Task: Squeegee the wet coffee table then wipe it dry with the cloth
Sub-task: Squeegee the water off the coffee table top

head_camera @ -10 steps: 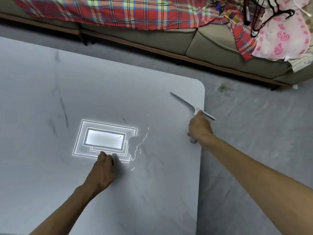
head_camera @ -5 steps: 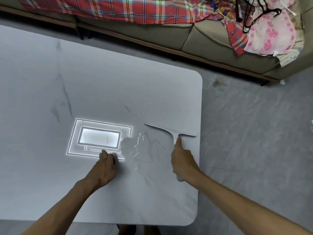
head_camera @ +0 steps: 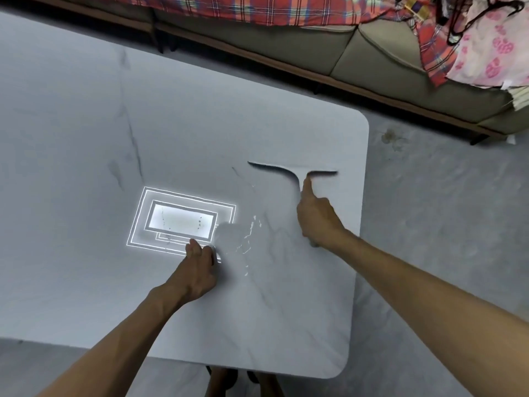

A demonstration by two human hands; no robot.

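- We worked at the coffee table (head_camera: 86,110), a pale marbled top with rounded corners; its right edge and near edge were both in view.
- Our right hand (head_camera: 317,219) gripped the handle of the squeegee (head_camera: 292,170), forefinger laid along the neck toward the blade.
- The blade lay on the table's right part, crosswise, with its right tip just short of the right edge and bare tabletop between it and the far right corner.
- Our left hand (head_camera: 197,270) rested near the table's middle, fingers bent down onto the top; we could not tell whether it held anything.
- Water (head_camera: 229,233) lay pooled and streaked between the two hands, beside a bright lamp reflection (head_camera: 180,222).
- Grey floor (head_camera: 443,210) lay open to the right of the table; a sofa (head_camera: 386,67) stood beyond the far edge.
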